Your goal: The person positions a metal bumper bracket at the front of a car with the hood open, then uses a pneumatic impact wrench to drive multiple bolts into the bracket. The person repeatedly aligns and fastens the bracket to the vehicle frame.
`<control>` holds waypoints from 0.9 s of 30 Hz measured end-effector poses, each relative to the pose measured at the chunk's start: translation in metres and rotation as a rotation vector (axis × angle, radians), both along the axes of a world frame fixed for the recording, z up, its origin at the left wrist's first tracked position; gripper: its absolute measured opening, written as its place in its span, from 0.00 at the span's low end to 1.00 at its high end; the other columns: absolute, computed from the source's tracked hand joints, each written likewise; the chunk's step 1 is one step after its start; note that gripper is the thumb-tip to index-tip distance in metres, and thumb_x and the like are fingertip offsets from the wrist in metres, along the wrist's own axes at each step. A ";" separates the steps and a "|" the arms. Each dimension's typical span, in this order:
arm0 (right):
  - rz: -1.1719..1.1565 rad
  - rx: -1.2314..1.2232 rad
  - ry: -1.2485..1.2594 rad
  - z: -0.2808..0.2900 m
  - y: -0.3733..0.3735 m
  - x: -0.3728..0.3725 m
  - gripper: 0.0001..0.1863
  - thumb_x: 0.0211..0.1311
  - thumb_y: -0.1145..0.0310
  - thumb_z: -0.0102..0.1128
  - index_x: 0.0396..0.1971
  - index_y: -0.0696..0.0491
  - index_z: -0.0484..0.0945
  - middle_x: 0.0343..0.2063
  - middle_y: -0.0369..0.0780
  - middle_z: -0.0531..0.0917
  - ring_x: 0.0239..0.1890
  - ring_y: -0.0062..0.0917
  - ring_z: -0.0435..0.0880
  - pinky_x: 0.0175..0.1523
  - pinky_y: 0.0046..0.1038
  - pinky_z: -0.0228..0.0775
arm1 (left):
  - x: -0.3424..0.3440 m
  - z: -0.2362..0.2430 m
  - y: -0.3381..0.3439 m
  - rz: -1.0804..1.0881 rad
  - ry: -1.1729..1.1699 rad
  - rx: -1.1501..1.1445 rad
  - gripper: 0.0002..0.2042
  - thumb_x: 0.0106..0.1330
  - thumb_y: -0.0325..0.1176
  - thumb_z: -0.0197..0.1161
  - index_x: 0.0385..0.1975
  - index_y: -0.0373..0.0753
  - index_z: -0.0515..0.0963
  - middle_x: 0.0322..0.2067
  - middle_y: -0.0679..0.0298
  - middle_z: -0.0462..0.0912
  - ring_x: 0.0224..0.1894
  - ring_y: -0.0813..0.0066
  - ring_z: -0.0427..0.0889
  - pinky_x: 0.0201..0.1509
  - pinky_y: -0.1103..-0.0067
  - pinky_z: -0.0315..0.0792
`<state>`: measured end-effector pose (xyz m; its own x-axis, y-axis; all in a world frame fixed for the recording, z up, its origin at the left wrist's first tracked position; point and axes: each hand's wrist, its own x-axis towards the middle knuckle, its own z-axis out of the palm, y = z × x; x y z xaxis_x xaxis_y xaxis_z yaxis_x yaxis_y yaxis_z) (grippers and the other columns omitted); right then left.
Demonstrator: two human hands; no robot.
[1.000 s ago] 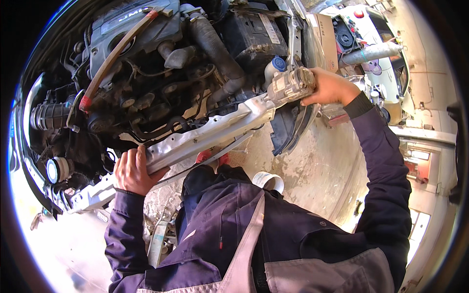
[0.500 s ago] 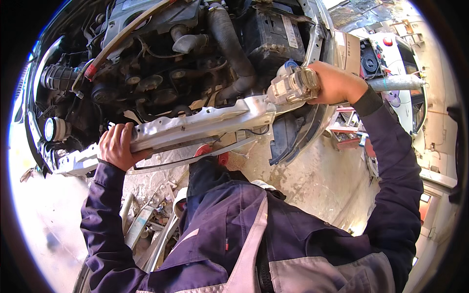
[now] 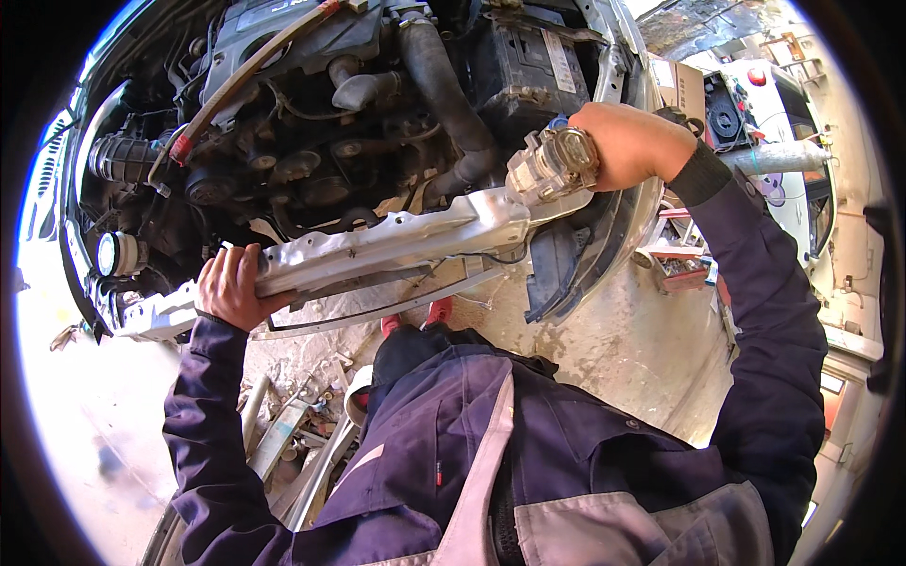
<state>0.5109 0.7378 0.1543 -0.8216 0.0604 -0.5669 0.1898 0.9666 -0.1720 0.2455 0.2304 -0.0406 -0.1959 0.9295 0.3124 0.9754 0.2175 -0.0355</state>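
One silvery metal crossbar spans the front of an open engine bay, the fingers of a person's left hand curled over its left part while the right hand grasps a grimy power tool above its right end. The bar appears to sit in position, with the outer front trim seemingly off; work there looks unfinished, though whether any fastener is tight cannot be told.

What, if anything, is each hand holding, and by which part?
Right hand: a dusty, blocky device, held at its right side; the grip itself is hidden. Left hand: the silver crossbar, toward its left end, fingers over the top edge.
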 end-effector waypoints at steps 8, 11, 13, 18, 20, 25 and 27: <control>0.052 0.043 -0.004 -0.001 -0.004 -0.004 0.18 0.45 0.67 0.81 0.38 0.55 0.90 0.37 0.52 0.92 0.44 0.54 0.91 0.48 0.48 0.86 | 0.000 0.002 0.001 -0.004 -0.038 -0.003 0.47 0.49 0.68 0.87 0.58 0.34 0.83 0.46 0.54 0.87 0.46 0.52 0.89 0.51 0.58 0.83; 0.047 0.063 0.041 -0.005 -0.002 -0.001 0.18 0.44 0.68 0.81 0.39 0.54 0.90 0.37 0.52 0.92 0.44 0.54 0.91 0.48 0.47 0.85 | -0.001 0.001 0.002 -0.018 -0.020 0.030 0.46 0.48 0.66 0.87 0.58 0.34 0.83 0.46 0.53 0.87 0.47 0.51 0.89 0.51 0.57 0.83; 0.029 0.053 0.043 -0.006 -0.002 0.002 0.19 0.43 0.69 0.81 0.39 0.54 0.91 0.38 0.52 0.92 0.44 0.54 0.91 0.48 0.47 0.85 | -0.001 0.001 0.001 -0.007 -0.045 0.019 0.45 0.47 0.64 0.88 0.58 0.34 0.83 0.46 0.54 0.87 0.47 0.51 0.89 0.51 0.57 0.83; -0.002 0.076 0.024 -0.004 -0.005 0.003 0.24 0.39 0.70 0.87 0.40 0.56 0.88 0.38 0.51 0.92 0.45 0.55 0.91 0.49 0.48 0.85 | 0.002 0.004 0.004 0.010 -0.054 0.021 0.43 0.44 0.57 0.89 0.58 0.36 0.83 0.46 0.54 0.87 0.46 0.52 0.89 0.52 0.58 0.83; 0.003 0.065 0.019 -0.003 -0.007 0.003 0.24 0.38 0.71 0.88 0.40 0.57 0.89 0.37 0.51 0.93 0.44 0.53 0.92 0.47 0.46 0.85 | 0.004 0.007 0.006 0.029 -0.069 0.014 0.41 0.43 0.56 0.89 0.56 0.37 0.83 0.42 0.56 0.85 0.44 0.53 0.88 0.50 0.59 0.83; -0.097 0.084 -0.081 -0.007 -0.004 0.003 0.25 0.39 0.70 0.89 0.42 0.57 0.92 0.37 0.51 0.94 0.42 0.49 0.94 0.47 0.45 0.84 | 0.006 0.011 0.008 0.047 -0.061 -0.033 0.41 0.45 0.57 0.89 0.56 0.38 0.82 0.42 0.57 0.84 0.43 0.53 0.87 0.50 0.59 0.83; -0.136 0.044 -0.109 -0.010 -0.001 0.001 0.25 0.40 0.70 0.89 0.44 0.56 0.92 0.38 0.50 0.94 0.43 0.47 0.95 0.47 0.44 0.85 | 0.007 0.012 0.006 0.069 -0.078 -0.066 0.42 0.47 0.56 0.89 0.58 0.38 0.82 0.43 0.56 0.84 0.45 0.52 0.87 0.52 0.59 0.82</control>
